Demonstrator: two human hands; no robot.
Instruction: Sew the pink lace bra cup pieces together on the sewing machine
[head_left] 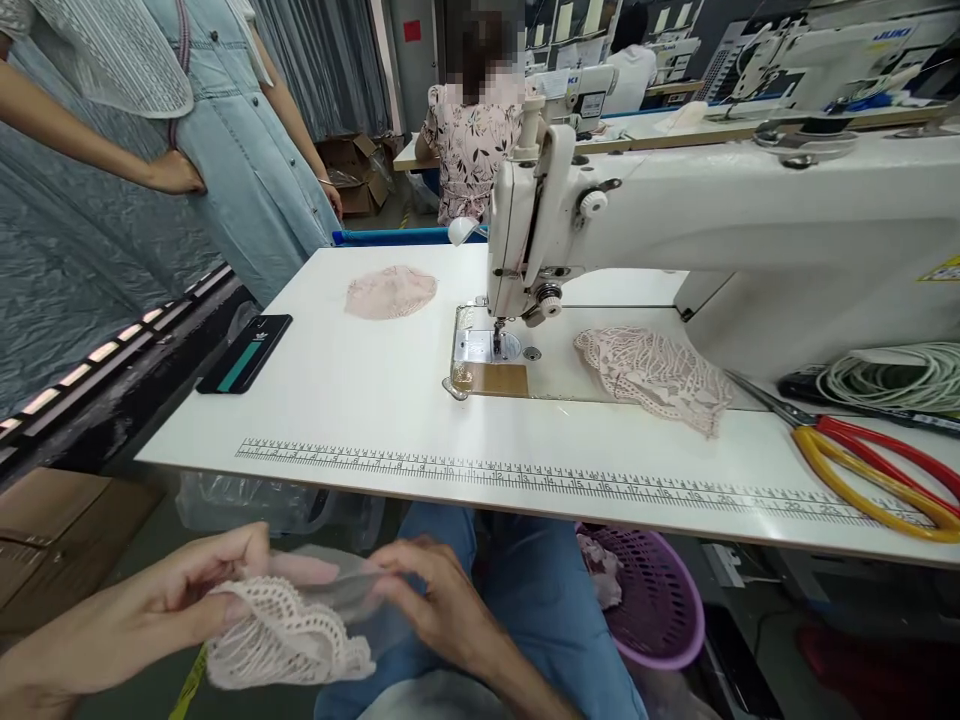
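Note:
Below the table's front edge, my left hand pinches a piece of cream lace with a scalloped, holed border. From the lace a sheer, see-through fabric stretches across to my right hand, whose thumb and fingers close on its edge. Both hands are over my lap. On the white table stands a sewing machine, its needle and presser foot above the metal plate. A pinkish lace piece lies right of the needle, and a flat sheer pink piece lies to the left.
Scissors with red and yellow handles and a coiled white cord lie at the right. A phone rests near the left edge. A purple basket stands below. One person stands at left; others sit behind.

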